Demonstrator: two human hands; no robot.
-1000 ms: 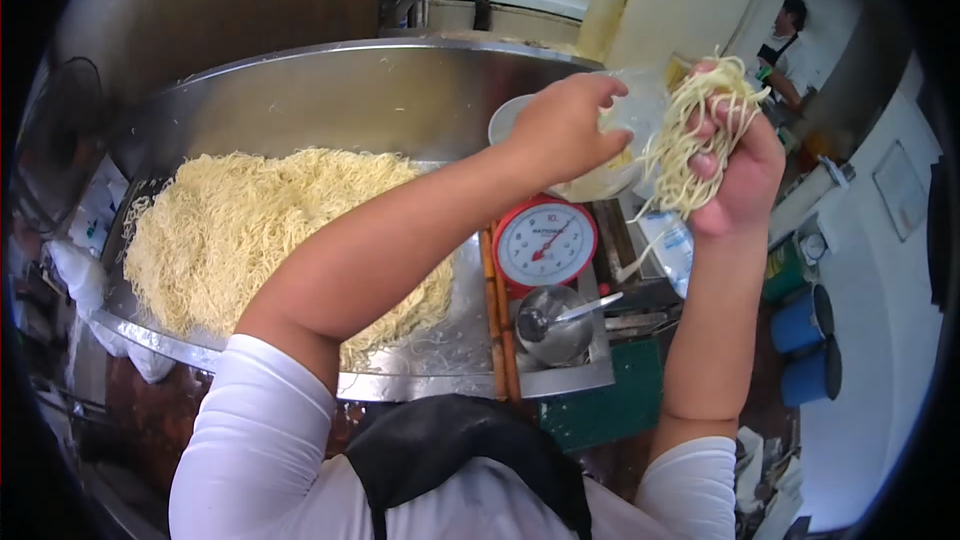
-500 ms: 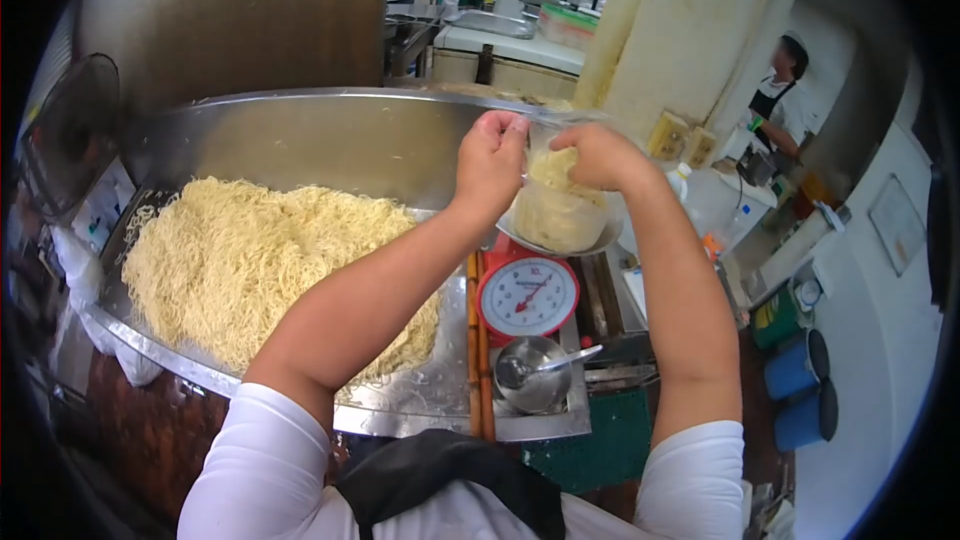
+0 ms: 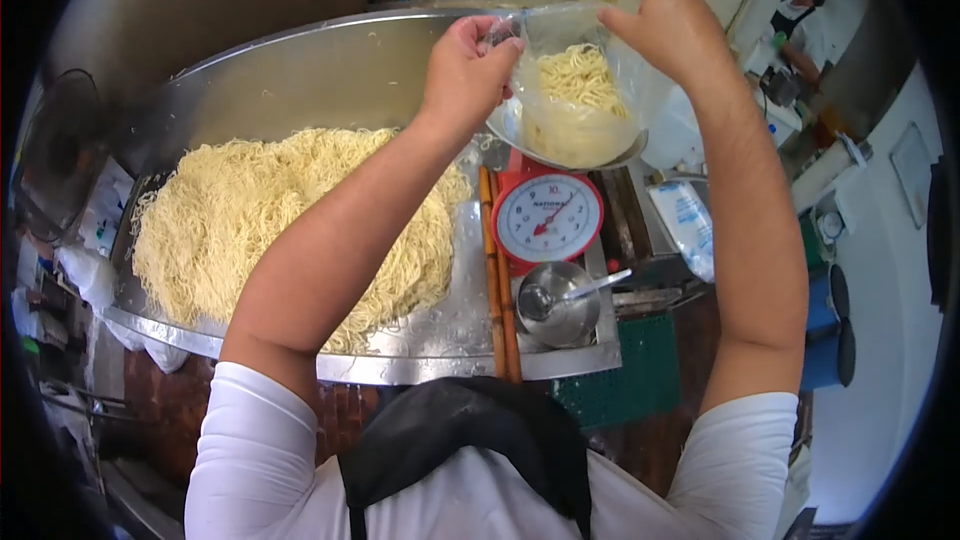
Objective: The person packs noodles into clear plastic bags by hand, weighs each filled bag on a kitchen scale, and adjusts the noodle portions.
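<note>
A clear plastic bag [image 3: 545,35] with yellow noodles [image 3: 580,80] inside rests on the metal pan [image 3: 638,152] of a red dial scale [image 3: 548,217]. My left hand [image 3: 468,70] is closed on the left side of the bag's mouth. At the right side of the mouth is my right hand [image 3: 670,25], its thumb and forefinger spread apart and the thumb close to the plastic; its other fingers are hidden. To the left, a large heap of noodles [image 3: 300,230] lies in a wide metal tray [image 3: 280,65].
Two bamboo sticks [image 3: 498,280] lie along the tray beside the scale. A metal bowl [image 3: 560,318] with a spoon [image 3: 600,283] stands in front of the dial. A white and blue packet [image 3: 685,225] lies to the right. Another person [image 3: 795,25] stands at the far right.
My right hand has come up out of the bag, and its fingers have spread. The bag's mouth is wider, showing the noodles inside. The camera view has tilted downward.
</note>
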